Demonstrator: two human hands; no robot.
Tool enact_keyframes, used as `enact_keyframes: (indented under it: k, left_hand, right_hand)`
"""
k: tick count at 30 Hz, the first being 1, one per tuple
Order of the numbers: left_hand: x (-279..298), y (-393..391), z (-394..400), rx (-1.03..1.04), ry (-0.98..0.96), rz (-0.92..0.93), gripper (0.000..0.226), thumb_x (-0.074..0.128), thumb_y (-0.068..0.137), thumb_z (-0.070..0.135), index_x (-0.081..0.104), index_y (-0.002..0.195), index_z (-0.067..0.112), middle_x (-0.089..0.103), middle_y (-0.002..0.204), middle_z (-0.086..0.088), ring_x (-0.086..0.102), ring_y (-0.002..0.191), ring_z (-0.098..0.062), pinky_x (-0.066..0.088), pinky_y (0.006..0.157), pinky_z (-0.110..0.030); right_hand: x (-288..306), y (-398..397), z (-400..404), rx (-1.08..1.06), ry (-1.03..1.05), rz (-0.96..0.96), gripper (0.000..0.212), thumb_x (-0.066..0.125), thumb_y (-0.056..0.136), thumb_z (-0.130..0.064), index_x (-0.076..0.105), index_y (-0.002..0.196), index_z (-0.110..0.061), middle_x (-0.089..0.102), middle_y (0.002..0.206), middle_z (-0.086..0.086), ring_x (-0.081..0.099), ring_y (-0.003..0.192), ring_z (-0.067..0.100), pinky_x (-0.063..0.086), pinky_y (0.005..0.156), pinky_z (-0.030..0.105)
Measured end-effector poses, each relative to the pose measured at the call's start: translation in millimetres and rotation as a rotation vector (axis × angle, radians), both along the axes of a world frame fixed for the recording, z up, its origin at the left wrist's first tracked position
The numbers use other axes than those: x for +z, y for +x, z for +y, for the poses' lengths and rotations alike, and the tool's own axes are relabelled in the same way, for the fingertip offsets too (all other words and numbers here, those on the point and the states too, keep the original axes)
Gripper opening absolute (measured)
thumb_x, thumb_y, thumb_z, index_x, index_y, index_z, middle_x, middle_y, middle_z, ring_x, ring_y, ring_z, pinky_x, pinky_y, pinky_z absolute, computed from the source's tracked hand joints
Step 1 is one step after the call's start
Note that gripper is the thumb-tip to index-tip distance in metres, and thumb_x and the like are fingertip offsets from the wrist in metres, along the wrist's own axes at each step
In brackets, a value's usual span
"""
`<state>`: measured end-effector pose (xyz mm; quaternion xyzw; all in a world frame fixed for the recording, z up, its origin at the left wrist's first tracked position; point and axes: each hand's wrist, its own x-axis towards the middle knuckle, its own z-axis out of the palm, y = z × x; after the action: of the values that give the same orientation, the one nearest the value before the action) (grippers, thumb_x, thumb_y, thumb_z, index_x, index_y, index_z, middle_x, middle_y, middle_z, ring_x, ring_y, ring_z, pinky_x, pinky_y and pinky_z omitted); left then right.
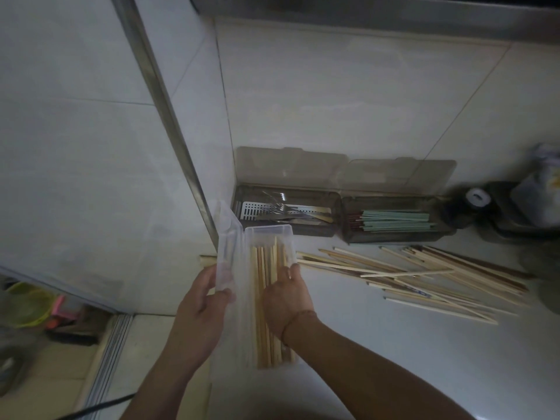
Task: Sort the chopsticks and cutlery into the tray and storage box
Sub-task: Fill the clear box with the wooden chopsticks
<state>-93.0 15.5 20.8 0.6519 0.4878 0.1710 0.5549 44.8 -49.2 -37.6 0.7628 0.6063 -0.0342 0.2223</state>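
A clear plastic storage box (269, 234) lies lengthwise in front of me, filled with several wooden chopsticks (266, 298). Its clear hinged lid (227, 237) stands open on the left. My left hand (201, 301) grips the lid's near edge, thumb and fingers curled round it. My right hand (286, 295) holds the box's right wall, fingers over the rim. A loose pile of wooden chopsticks (424, 277) lies on the white counter to the right. Against the wall stand two smoky boxes with raised lids: the left box (286, 213) holds metal cutlery, the right box (394, 221) green chopsticks.
A tiled wall (333, 101) rises behind the boxes, and a metal frame edge (169, 116) runs diagonally at left. Dark kitchen items and a bag (515, 204) crowd the right end of the counter. The floor with coloured objects (30, 304) shows at lower left.
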Motion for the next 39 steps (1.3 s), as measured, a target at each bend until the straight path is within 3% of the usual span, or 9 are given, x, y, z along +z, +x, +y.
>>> enact_keyframes:
  k: [5,13,18,20,22,27,30,34,39]
  left_hand:
    - [-4.3,-1.5,2.9,0.001,-0.003,0.0,0.038,0.047,0.071,0.041,0.056,0.106,0.052,0.064,0.104,0.023,0.065,0.096,-0.012,0.052,0.085,-0.042]
    - [-7.1,-1.2,2.3,-0.026,0.002,0.004,0.042,0.046,0.074,0.037,0.057,0.114,0.042,0.064,0.108,0.024,0.066,0.094,-0.009,0.052,0.086,-0.043]
    - [-6.8,-1.3,-0.3,-0.041,0.028,0.014,0.039,0.046,0.076,0.036,0.057,0.113,0.044,0.063,0.108,0.027,0.065,0.09,-0.004,0.053,0.086,-0.042]
    - [-5.8,-2.5,0.6,-0.036,0.031,0.017,0.037,0.045,0.076,0.038,0.057,0.11,0.047,0.063,0.106,0.029,0.065,0.089,-0.003,0.052,0.087,-0.042]
    - [-3.3,-3.1,0.2,-0.027,0.018,0.014,0.034,0.046,0.075,0.037,0.058,0.104,0.051,0.063,0.103,0.029,0.065,0.087,-0.004,0.052,0.086,-0.041]
    - [4.4,-1.6,-4.0,-0.02,-0.009,0.018,0.036,0.045,0.074,0.034,0.057,0.093,0.063,0.065,0.099,0.027,0.065,0.081,-0.03,0.052,0.067,-0.034]
    - [7.1,0.9,-6.6,-0.014,-0.005,0.009,0.035,0.044,0.075,0.036,0.057,0.094,0.063,0.066,0.098,0.027,0.065,0.082,-0.033,0.052,0.069,-0.035]
    - [8.3,4.1,-7.7,-0.003,0.015,0.007,0.037,0.044,0.076,0.035,0.057,0.092,0.065,0.066,0.099,0.027,0.067,0.086,-0.006,0.052,0.078,-0.04]
    - [10.9,4.2,-8.3,0.012,0.007,0.05,0.038,0.046,0.07,0.037,0.056,0.095,0.065,0.064,0.104,0.03,0.064,0.1,-0.012,0.049,0.091,-0.044]
  right_hand:
    - [-9.5,-3.3,-8.8,-0.054,0.048,0.0,0.03,0.041,0.093,-0.026,0.063,0.108,-0.011,0.063,0.109,0.015,0.037,0.123,0.042,-0.02,0.099,0.071]
    - [-15.5,-4.3,-38.4,0.035,-0.108,0.017,0.051,0.045,0.094,-0.036,0.045,0.138,-0.011,0.035,0.148,0.018,0.012,0.142,0.041,-0.022,0.096,0.073]
    - [-3.7,8.5,-53.2,-0.013,0.31,0.311,0.031,0.056,0.083,-0.033,0.065,0.111,-0.022,0.06,0.125,0.004,0.036,0.135,0.031,0.015,0.112,0.061]
    - [-0.4,31.7,-63.1,-0.038,0.673,0.412,0.02,0.062,0.078,-0.025,0.067,0.098,-0.024,0.066,0.106,-0.003,0.054,0.113,0.026,0.044,0.099,0.046]
    - [-3.8,67.7,-76.9,-0.2,0.844,0.411,0.022,0.068,0.072,-0.013,0.069,0.093,-0.022,0.067,0.096,-0.002,0.059,0.095,0.025,0.051,0.081,0.035]
    - [-12.5,153.9,-123.5,-0.692,0.489,0.163,0.05,0.057,0.075,0.0,0.062,0.12,-0.024,0.06,0.12,0.001,0.054,0.109,0.029,0.05,0.082,0.038]
    - [-19.7,183.7,-148.2,-0.697,0.244,0.038,0.056,0.046,0.084,-0.005,0.049,0.132,-0.032,0.051,0.133,-0.004,0.045,0.121,0.023,0.044,0.09,0.034]
    - [-28.1,194.4,-156.8,-0.66,0.247,-0.014,0.046,0.047,0.086,-0.009,0.057,0.123,-0.035,0.06,0.121,-0.007,0.051,0.115,0.019,0.044,0.085,0.031]
    - [-35.6,206.7,-158.4,-0.623,0.284,0.024,0.033,0.059,0.083,-0.012,0.068,0.108,-0.031,0.067,0.11,-0.004,0.055,0.109,0.024,0.045,0.083,0.034]
